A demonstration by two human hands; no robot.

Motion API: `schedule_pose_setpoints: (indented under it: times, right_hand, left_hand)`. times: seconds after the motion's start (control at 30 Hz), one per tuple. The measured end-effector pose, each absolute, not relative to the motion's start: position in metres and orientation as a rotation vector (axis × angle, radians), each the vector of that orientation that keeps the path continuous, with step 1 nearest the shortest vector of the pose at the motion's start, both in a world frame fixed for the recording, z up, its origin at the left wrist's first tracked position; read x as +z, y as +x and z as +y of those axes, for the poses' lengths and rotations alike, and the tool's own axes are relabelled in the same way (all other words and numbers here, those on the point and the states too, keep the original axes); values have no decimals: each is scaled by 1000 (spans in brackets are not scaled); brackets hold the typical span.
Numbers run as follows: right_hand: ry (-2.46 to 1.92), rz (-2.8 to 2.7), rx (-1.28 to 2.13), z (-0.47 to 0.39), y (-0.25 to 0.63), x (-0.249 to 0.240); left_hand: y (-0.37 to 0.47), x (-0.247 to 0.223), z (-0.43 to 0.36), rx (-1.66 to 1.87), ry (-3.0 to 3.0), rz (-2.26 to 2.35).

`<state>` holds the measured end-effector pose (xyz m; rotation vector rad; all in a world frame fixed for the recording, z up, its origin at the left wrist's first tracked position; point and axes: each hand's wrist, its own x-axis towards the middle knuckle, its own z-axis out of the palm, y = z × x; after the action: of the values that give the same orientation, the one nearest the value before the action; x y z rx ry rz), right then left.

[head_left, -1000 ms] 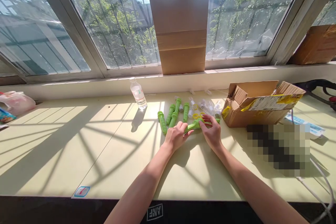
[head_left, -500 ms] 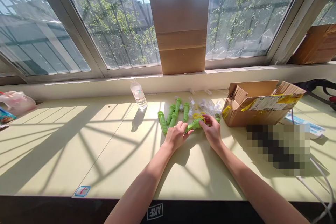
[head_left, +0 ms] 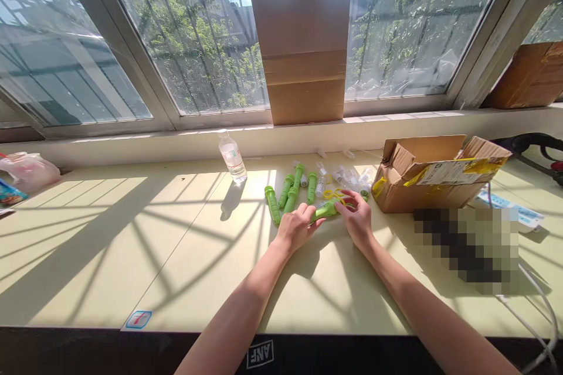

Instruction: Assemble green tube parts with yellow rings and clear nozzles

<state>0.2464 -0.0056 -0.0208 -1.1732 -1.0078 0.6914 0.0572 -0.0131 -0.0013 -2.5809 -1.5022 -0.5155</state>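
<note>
My left hand is closed around one end of a green plastic tube, which lies nearly level just above the table. At the tube's other end, my right hand pinches it with thumb and fingertips. The fingers partly hide that end. Beyond my hands lie several ribbed green tubes with flared ends. Yellow rings rest just past my right fingertips. Several clear plastic pieces are scattered behind them, too small to name.
An open cardboard box stands to the right, with a power strip and a blurred-out dark object beside it. Back left of my hands is a water bottle. A cardboard sheet leans on the window.
My right fingers have shifted slightly at the green tube's end, with the fingertips drawn closer together. My left hand and the things around have stayed put.
</note>
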Motion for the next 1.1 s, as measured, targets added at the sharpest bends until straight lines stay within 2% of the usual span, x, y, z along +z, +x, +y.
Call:
schedule_pose_setpoints:
  times: [0.63, 0.9, 1.1]
  right_hand:
    - [-1103, -1045, 698, -8, 240, -21]
    - [-1136, -1251, 511, -13, 238, -23]
    - [-1141, -1253, 508, -13, 238, -23]
  left_hand:
    - [57, -2, -13, -544, -2564, -1500]
    - [56, -2, -13, -500, -2524, -1493]
    - [56, -1, -13, -504, -2533, -1516]
